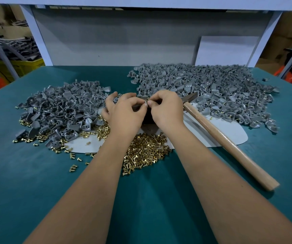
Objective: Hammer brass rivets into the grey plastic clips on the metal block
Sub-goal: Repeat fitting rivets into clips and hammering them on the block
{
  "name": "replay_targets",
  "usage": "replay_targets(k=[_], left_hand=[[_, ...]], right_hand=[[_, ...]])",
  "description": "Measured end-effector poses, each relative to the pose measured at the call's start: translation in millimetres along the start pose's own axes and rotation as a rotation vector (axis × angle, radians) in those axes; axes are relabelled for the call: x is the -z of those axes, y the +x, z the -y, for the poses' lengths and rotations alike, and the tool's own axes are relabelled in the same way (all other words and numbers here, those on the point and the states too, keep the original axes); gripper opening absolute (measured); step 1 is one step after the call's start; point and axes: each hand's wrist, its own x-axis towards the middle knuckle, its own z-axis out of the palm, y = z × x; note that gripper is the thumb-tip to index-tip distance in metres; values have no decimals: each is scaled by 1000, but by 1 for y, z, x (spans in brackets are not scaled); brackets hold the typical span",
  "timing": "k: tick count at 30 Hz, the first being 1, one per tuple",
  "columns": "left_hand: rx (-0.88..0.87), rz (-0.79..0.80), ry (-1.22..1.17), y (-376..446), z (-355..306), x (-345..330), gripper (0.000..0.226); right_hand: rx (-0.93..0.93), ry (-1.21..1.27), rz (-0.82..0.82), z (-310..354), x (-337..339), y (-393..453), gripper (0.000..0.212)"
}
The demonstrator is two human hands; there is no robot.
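Observation:
My left hand [124, 111] and my right hand [166, 110] meet over the dark metal block [147, 118], which they mostly hide. The fingertips of both hands pinch one small grey plastic clip [146, 102] between them; whether a rivet is in it I cannot tell. A heap of brass rivets [145, 152] lies just in front of the block. The hammer [229, 143] lies to the right, its wooden handle pointing toward me and its head tucked behind my right hand.
A pile of grey clips [60, 110] lies at the left and a larger one [212, 88] at the back right, some with brass showing. A pale grey mat [229, 132] lies under the work area on the green table [36, 173]. A white panel stands behind.

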Motion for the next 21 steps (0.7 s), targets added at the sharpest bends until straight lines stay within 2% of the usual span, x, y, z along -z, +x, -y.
replay_targets(k=[8, 11, 14, 21], left_hand=[[6, 26, 19, 1, 0, 3, 13], [4, 35, 12, 0, -1, 5, 14], [6, 47, -15, 1, -2, 4, 16], [52, 65, -105, 0, -2, 3, 12]], right_hand=[[87, -1, 8, -6, -2, -5, 8], [73, 85, 25, -8, 2, -5, 12], [32, 159, -73, -11, 8, -3, 18], [50, -118, -211, -25, 26, 5, 26]])
